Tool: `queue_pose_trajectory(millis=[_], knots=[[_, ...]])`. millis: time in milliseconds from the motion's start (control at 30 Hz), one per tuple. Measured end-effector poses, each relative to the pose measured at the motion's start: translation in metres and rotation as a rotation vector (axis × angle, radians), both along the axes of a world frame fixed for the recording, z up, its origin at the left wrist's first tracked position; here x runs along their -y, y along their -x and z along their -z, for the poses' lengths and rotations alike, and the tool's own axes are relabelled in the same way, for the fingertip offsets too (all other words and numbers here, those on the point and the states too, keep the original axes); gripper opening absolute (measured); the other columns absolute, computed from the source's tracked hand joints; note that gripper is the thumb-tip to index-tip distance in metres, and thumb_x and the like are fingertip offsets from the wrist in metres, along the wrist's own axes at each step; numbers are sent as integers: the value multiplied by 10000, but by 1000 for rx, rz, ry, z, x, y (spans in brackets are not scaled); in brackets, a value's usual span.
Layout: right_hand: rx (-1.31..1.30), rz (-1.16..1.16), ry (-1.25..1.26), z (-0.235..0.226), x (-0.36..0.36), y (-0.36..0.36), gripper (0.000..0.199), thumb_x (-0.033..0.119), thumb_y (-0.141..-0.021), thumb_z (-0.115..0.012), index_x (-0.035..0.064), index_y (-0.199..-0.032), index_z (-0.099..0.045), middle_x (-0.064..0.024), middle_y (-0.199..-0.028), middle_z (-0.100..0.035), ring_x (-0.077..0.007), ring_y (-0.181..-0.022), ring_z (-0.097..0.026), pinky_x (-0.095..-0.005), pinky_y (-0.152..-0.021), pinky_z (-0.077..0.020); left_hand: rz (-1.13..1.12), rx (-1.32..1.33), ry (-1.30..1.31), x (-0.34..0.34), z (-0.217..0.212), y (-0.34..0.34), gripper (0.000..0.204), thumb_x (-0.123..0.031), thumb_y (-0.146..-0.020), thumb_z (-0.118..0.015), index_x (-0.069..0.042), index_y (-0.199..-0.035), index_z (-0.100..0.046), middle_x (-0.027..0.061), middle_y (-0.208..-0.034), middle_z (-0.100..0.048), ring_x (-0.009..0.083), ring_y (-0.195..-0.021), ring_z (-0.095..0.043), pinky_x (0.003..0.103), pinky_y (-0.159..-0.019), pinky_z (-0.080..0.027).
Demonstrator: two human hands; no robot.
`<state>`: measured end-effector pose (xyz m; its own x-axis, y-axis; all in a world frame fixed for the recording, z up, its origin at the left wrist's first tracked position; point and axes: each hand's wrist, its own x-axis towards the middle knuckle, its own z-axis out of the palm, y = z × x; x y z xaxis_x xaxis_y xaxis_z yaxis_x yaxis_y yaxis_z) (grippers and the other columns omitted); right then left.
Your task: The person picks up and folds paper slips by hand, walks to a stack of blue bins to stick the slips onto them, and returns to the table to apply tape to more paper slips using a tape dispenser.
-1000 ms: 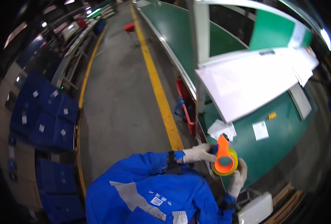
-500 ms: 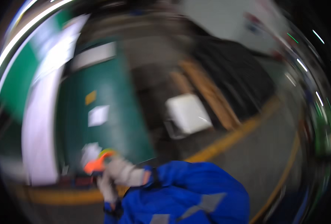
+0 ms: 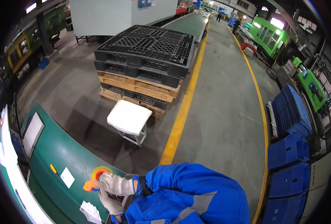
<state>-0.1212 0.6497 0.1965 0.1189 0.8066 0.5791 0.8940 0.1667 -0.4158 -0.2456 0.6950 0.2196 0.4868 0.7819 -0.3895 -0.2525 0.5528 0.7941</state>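
Observation:
On the green worktable [image 3: 74,158], an orange tape dispenser [image 3: 89,185] with a yellow-rimmed roll lies under my gloved hands. My right hand [image 3: 117,184], the upper one, has its fingers curled over the dispenser beside the roll. Just below it, my left hand [image 3: 111,204] has its fingers closed near a small dark-blue piece [image 3: 95,189] at the dispenser's lower edge; what they grip is partly hidden. A white label sheet [image 3: 67,177] and a yellow cutter knife [image 3: 53,169] lie farther left. Several white slips [image 3: 90,212] sit below the hands.
A clipboard with paper [image 3: 33,134] rests on the table's far end. Beyond the table stand a white-topped stool [image 3: 129,117] and stacked black and wooden pallets [image 3: 147,44]. Yellow lines [image 3: 180,127] edge the aisle; blue crates [image 3: 288,149] line its right side. People stand far off.
The view has swung and sharpened from a heavy blur, bringing the aisle and right side into sight. Both hands remain at the orange dispenser.

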Motion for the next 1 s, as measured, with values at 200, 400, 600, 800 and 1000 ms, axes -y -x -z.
queue_pose_trajectory(millis=[200,400,600,800,1000], knots=[[-161,-40,51,-7,8,-16,728,48,-925,-660,57,-1605,-402,-180,-999,-670,-385,-980,-695,-500,-823,-579,100,142,-86,-7,16,8,369,-283,-1111,-609,-5,-1350,-571,135,-1250,-683,217,-1044,-716,357,-903,-589],[-716,-28,226,-62,23,-38,780,73,-830,-780,42,-1556,-496,-237,-1307,-683,-387,-1160,-714,-426,-1042,-564,118,45,-171,-7,-12,21,383,-168,-1088,-636,19,-1414,-564,101,-1224,-681,182,-1022,-691,328,-913,-565],[-1246,-275,192,-74,19,-59,670,259,-924,-763,-37,-1490,-560,-101,-1310,-715,-174,-1207,-687,-338,-1041,-564,-24,-221,-437,-38,0,59,543,-178,-1078,-649,62,-1538,-487,161,-1439,-617,261,-1329,-612,397,-1120,-519],[-1574,-584,134,-60,-6,-50,941,540,-923,-843,-83,-1531,-485,-107,-1358,-688,-180,-1224,-683,-315,-1038,-566,217,68,-203,-43,-7,56,668,-309,-1037,-706,67,-1550,-499,143,-1471,-627,227,-1326,-612,365,-1150,-470],[-1703,-682,441,-52,-21,-41,1139,602,-828,-898,-73,-1602,-406,-129,-1455,-642,-204,-1323,-645,-333,-1116,-526,249,57,-229,-34,-28,76,690,-328,-1015,-734,61,-1541,-514,124,-1439,-649,191,-1320,-607,353,-1143,-470]])
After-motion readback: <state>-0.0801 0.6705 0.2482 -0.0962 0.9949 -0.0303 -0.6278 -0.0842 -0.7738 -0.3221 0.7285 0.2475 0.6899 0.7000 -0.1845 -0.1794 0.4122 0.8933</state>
